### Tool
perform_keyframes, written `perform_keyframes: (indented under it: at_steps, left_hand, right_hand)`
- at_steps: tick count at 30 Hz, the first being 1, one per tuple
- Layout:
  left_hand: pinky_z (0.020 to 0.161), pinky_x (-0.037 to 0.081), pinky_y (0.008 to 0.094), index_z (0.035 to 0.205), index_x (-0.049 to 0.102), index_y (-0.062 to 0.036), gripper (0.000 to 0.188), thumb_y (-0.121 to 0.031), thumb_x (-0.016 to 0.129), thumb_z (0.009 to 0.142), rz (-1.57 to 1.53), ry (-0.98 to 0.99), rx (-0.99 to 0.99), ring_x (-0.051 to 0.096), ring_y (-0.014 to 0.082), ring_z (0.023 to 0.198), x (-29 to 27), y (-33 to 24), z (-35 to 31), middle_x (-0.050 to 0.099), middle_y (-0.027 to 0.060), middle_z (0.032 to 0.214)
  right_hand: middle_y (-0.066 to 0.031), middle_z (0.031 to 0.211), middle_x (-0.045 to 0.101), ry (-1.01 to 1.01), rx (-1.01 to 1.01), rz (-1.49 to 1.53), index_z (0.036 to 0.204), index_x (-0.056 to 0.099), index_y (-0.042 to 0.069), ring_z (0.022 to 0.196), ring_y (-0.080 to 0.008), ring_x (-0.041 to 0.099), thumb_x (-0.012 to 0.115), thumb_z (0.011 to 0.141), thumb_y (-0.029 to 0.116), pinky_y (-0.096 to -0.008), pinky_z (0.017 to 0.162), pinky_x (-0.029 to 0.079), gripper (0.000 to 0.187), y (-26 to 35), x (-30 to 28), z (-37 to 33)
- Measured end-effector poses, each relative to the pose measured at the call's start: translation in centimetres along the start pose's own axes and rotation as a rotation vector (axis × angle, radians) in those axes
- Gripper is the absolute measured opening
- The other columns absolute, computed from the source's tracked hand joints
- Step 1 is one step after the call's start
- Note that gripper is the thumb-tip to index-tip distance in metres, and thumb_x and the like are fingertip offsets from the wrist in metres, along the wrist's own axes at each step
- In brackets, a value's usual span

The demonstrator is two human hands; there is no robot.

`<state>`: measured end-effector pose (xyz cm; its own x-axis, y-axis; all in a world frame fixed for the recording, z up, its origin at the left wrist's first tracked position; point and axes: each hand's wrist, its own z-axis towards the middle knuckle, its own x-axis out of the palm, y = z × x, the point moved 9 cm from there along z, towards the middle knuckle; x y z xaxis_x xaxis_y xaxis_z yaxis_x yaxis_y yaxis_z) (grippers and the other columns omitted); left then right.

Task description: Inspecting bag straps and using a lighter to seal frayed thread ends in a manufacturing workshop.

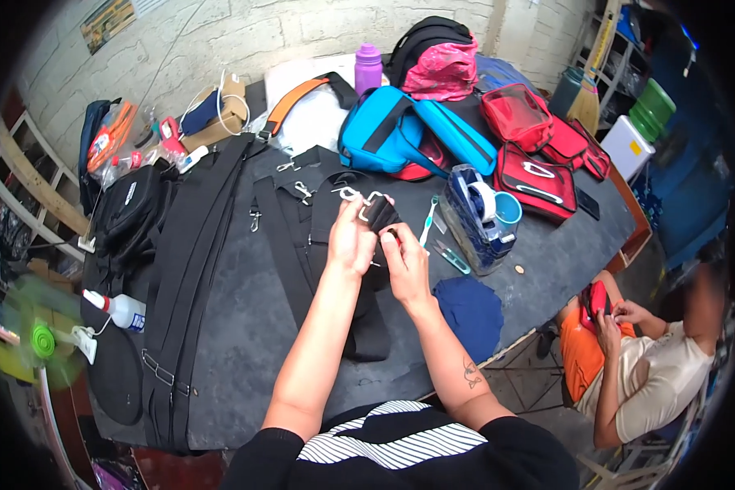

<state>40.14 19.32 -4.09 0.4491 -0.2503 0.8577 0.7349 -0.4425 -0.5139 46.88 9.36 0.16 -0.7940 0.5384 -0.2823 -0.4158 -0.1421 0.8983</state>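
Observation:
Over the middle of the dark table, my left hand (351, 238) is closed round a black webbing strap (382, 216) with metal hardware on it. Pressed against the same strap from the right, my right hand (406, 260) has its thumb and fingers bent in a pinch. A bent metal piece (371, 198) sticks up at the strap's end, and a snap hook (348, 193) shows just beyond my left fingers. Beneath my hands lie more black straps (290, 253), with silver snap hooks (304, 192) left of them. My palms hide part of the strap.
Long black straps (196, 269) cover the table's left side. Blue bags (380, 131), red pouches (535, 180) and a purple bottle (368, 72) stand at the back. Right of my hands are a tape dispenser (482, 220), thread snips (452, 256) and a toothbrush (429, 220). A co-worker (653, 367) sits at right.

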Motion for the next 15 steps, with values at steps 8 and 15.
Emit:
perform_keyframes:
  at_steps: [8, 15]
  left_hand:
    - [0.080, 0.052, 0.0443, 0.101, 0.045, -0.0104, 0.016, -0.026, 0.043, 0.096, 0.036, -0.032, 0.041, 0.062, 0.0297, 0.094, -0.28, -0.73, 0.56, 0.060, 0.0149, 0.097]
    - [0.070, 0.055, 0.0387, 0.096, 0.044, -0.0113, 0.017, -0.028, 0.045, 0.096, 0.093, -0.029, 0.005, 0.065, 0.0282, 0.086, 0.45, -0.29, 0.13, 0.063, 0.0150, 0.095]
  right_hand:
    - [-0.0184, 0.070, 0.060, -0.105, 0.026, -0.189, 0.085, 0.049, 0.003, 0.067, -0.0376, 0.061, 0.060, 0.082, 0.029, -0.0433, 0.059, 0.046, 0.028, -0.39, 0.31, 0.93]
    - [-0.0165, 0.064, 0.059, -0.100, 0.028, -0.182, 0.081, 0.049, 0.004, 0.062, -0.0351, 0.061, 0.062, 0.072, 0.021, -0.0419, 0.057, 0.046, 0.023, -0.17, 0.72, 0.89]
